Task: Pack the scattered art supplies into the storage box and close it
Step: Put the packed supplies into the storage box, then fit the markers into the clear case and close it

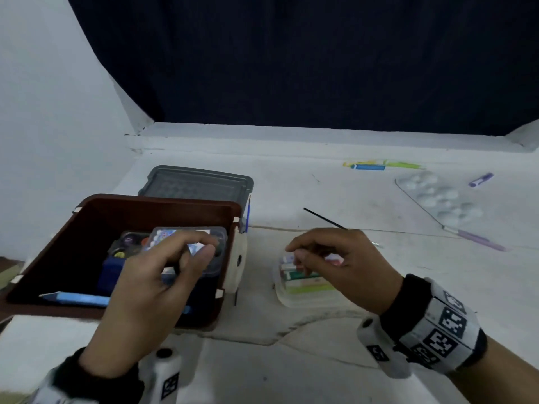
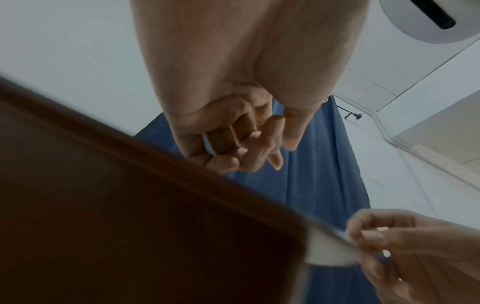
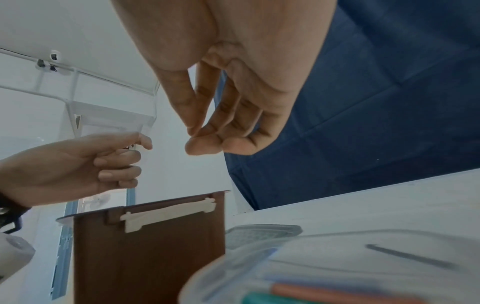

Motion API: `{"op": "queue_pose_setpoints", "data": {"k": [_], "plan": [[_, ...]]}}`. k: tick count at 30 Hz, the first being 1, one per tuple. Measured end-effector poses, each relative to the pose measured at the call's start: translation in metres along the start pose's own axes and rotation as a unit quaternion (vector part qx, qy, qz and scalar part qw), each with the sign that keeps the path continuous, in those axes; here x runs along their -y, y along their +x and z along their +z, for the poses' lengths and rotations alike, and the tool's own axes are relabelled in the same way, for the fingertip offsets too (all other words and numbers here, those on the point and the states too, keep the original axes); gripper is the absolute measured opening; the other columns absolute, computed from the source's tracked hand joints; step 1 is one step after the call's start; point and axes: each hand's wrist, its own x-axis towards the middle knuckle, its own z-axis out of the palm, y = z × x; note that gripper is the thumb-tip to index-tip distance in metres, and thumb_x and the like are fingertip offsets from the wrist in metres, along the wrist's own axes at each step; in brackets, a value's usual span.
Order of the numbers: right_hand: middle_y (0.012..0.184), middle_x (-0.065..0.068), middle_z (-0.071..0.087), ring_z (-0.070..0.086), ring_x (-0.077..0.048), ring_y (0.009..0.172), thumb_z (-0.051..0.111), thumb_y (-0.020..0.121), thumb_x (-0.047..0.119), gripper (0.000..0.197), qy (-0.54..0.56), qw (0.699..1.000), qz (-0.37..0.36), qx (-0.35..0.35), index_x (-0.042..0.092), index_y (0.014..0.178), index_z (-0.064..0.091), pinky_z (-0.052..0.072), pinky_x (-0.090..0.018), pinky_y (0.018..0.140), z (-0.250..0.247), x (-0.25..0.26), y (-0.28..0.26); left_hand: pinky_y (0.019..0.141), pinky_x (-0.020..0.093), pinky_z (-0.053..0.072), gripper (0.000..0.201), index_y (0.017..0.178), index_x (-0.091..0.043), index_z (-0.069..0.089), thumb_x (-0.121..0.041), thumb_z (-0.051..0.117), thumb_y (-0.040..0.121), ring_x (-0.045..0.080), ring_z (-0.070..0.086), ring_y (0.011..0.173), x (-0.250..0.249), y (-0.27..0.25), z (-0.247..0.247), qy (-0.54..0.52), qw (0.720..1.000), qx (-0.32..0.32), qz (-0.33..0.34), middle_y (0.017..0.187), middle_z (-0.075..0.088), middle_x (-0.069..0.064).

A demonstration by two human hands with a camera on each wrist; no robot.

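Brown plastic storage box (image 1: 87,217) open, left hand (image 1: 151,275) loosely curled above, right hand (image 1: 335,258) pinching thin black brush (image 1: 323,218).

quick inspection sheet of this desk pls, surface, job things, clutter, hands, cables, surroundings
surface: white table, scuffed.
job's things: brown storage box open, paint cases and a blue crayon inside; grey lid behind it; clear container, black brush, palette and purple markers still out.
clutter: nothing seen.
grippers: left hand over the box, grip unclear; right hand over the clear container, fingertips together, nothing visibly held.
cables: nothing seen.
surroundings: dark blue curtain, white wall.
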Motion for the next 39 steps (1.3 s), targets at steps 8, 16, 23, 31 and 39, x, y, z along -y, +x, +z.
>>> {"op": "queue_pose_setpoints", "data": {"k": [8, 16, 23, 31, 39], "plan": [[0.082, 0.013, 0.069, 0.067, -0.011, 0.067, 0.066, 0.090, 0.011, 0.014, -0.071, 0.995, 0.049, 0.050, 0.022, 0.092, 0.073, 0.054, -0.028, 0.061, -0.107, -0.077, -0.043, 0.054, 0.029, 0.039, 0.013, 0.102, -0.017, 0.069, -0.026, 0.062, 0.096, 0.022, 0.047, 0.057, -0.060, -0.006, 0.097, -0.023, 0.995, -0.070, -0.065, 0.063, 0.051, 0.005], [0.083, 0.011, 0.068, 0.061, -0.004, 0.083, 0.064, 0.091, 0.020, 0.010, -0.157, 0.979, 0.084, 0.102, 0.027, 0.092, 0.072, 0.040, -0.006, 0.069, -0.146, -0.137, -0.059, 0.084, 0.017, 0.049, 0.019, 0.113, -0.034, 0.065, -0.036, 0.060, 0.095, 0.007, 0.063, 0.106, -0.052, -0.015, 0.159, 0.031, 0.989, -0.037, -0.137, 0.112, 0.064, -0.012], [0.085, 0.003, 0.069, 0.068, -0.010, 0.070, 0.059, 0.094, 0.040, 0.016, -0.013, 0.962, 0.232, 0.140, 0.030, 0.106, 0.061, 0.051, -0.020, 0.062, -0.134, -0.147, -0.061, 0.095, 0.040, 0.049, 0.050, 0.131, -0.044, 0.044, -0.070, 0.047, 0.090, 0.011, 0.062, 0.104, -0.004, -0.018, 0.182, -0.018, 0.951, -0.013, -0.308, 0.116, 0.065, -0.004], [0.097, -0.001, 0.068, 0.071, -0.013, 0.073, 0.054, 0.096, 0.044, 0.036, 0.056, 0.940, 0.298, 0.155, 0.029, 0.127, 0.049, 0.060, -0.032, 0.068, -0.093, -0.138, -0.044, 0.077, 0.022, 0.049, 0.038, 0.124, -0.050, 0.045, -0.066, 0.050, 0.090, 0.005, 0.066, 0.084, -0.006, 0.000, 0.186, -0.098, 0.949, 0.025, -0.300, 0.090, 0.072, -0.009], [0.088, -0.005, 0.071, 0.072, -0.020, 0.076, 0.061, 0.094, 0.029, 0.028, 0.028, 0.922, 0.363, 0.131, 0.025, 0.120, 0.051, 0.061, -0.037, 0.073, -0.149, -0.146, -0.061, 0.074, 0.039, 0.059, 0.035, 0.126, -0.043, 0.045, -0.053, 0.046, 0.093, 0.015, 0.073, 0.081, -0.033, 0.030, 0.224, -0.113, 0.947, 0.154, -0.257, 0.097, 0.075, -0.010]]}}
